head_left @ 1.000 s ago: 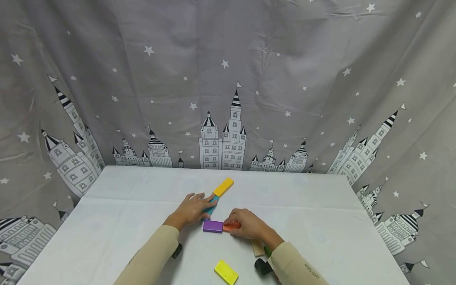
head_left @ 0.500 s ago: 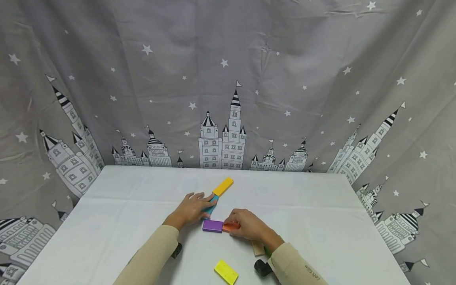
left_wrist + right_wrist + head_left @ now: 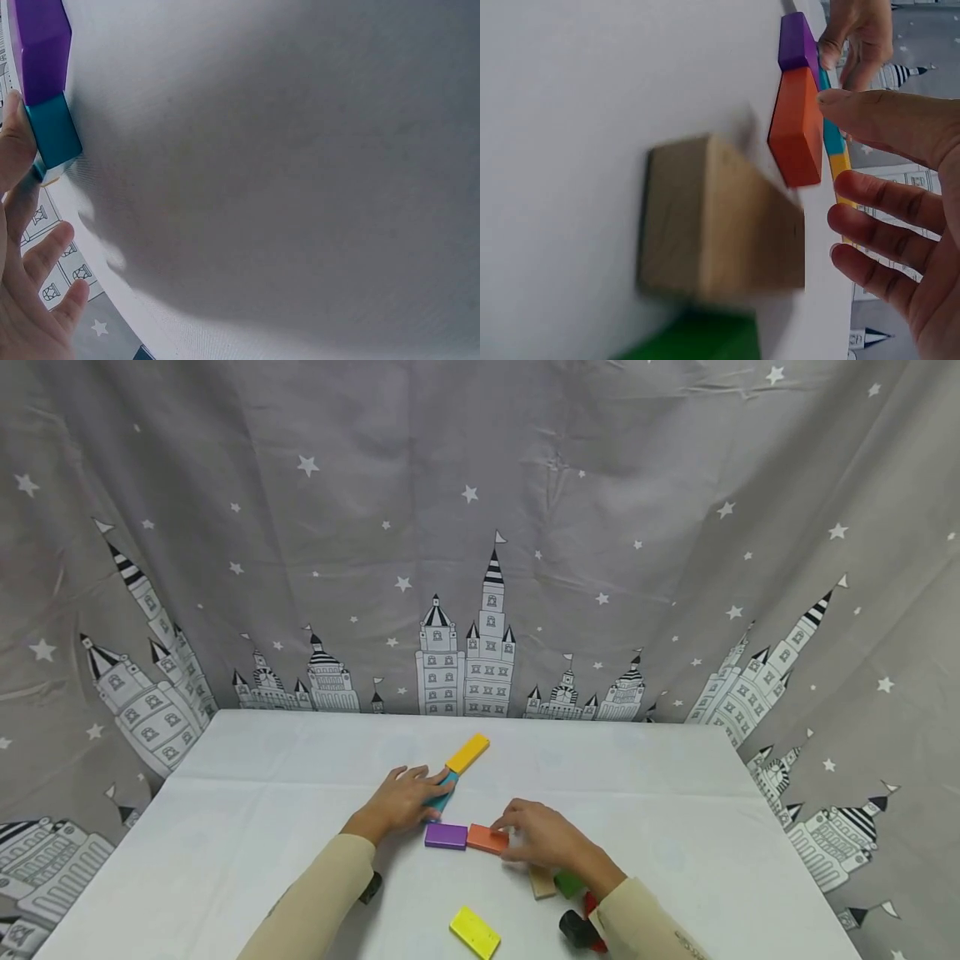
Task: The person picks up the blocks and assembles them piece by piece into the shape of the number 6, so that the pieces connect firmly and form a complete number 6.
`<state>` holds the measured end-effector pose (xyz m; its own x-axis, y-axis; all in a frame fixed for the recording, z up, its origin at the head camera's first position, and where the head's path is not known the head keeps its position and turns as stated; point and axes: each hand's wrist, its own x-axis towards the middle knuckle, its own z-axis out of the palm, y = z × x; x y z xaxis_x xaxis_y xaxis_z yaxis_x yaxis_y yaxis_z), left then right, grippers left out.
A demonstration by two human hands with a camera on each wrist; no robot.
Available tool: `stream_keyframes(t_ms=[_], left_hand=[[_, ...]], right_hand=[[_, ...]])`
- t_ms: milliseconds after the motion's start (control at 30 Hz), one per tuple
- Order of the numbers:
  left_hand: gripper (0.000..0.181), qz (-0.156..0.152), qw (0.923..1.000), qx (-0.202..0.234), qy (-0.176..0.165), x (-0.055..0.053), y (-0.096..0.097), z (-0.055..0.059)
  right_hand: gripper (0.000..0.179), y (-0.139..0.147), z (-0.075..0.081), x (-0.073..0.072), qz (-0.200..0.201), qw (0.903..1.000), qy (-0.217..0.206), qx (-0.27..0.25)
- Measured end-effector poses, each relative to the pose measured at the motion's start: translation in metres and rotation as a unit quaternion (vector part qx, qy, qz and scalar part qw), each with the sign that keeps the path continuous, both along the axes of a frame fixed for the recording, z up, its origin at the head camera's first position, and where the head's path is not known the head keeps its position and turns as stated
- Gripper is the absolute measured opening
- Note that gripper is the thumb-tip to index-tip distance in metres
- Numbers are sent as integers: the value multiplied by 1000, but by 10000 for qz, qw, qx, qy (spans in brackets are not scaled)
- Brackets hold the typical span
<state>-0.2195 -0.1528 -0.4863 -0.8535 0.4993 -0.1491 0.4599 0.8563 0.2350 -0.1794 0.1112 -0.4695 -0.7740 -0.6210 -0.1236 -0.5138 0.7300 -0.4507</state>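
My left hand [image 3: 401, 802] pinches the teal block [image 3: 444, 795] between thumb and index finger, and its other fingers are spread in the left wrist view. An orange-yellow block [image 3: 467, 753] meets the teal one's far end. Near its other end lies a purple block [image 3: 446, 837], placed end to end with an orange block [image 3: 487, 838]. My right hand [image 3: 551, 837] is beside the orange block's right end, its fingers extended and apart, holding nothing. In the right wrist view the orange block [image 3: 795, 131] shows whole, with the thumb close to its edge.
A plain wooden block [image 3: 542, 882] and a green block [image 3: 568, 884] lie below my right wrist, with a red piece [image 3: 590, 906] partly under the sleeve. A bright yellow block [image 3: 476, 932] is at the front of the white table [image 3: 675, 827]. Behind hangs a grey curtain [image 3: 570, 527].
My right hand has let go of the orange block and moved a little to the right. More of the green block and the red piece now shows. My left hand has stayed put.
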Motion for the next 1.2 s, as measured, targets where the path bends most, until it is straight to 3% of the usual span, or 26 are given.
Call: stream_keyframes(t_ms=[133, 500, 833, 1200], left_hand=[[60, -81, 9999, 69, 72, 0, -1, 0], [60, -14, 10000, 44, -9, -1, -1, -1], [61, 43, 10000, -4, -60, 0, 0, 1], [61, 89, 9999, -75, -95, 0, 0, 1]], right_hand=[[38, 14, 1, 8, -225, 9994, -217, 165], [46, 45, 1, 25, -64, 9987, -500, -9], [37, 52, -9, 29, 70, 9988, -476, -113], [31, 52, -9, 33, -36, 9986, -517, -65]])
